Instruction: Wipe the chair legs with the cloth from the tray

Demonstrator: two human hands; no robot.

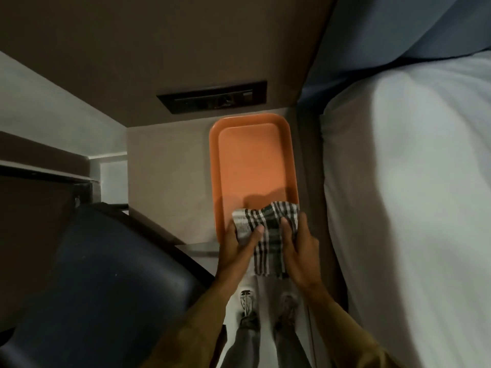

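Cloth [268,229] pinched in fingers of both hands, left [236,251] and right [297,251], at tray's [252,160] six o'clock; chair [106,274] legs unwiped.

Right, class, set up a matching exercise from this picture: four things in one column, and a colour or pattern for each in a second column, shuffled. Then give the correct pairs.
Column one:
1. tray
2. cloth
3. chair
4. bed sheet

Column two:
A. white
B. orange
C. dark navy
D. dark and light checks

Pairs: 1-B, 2-D, 3-C, 4-A.

Both hands, left and right, grip the cloth at the tray's near end.
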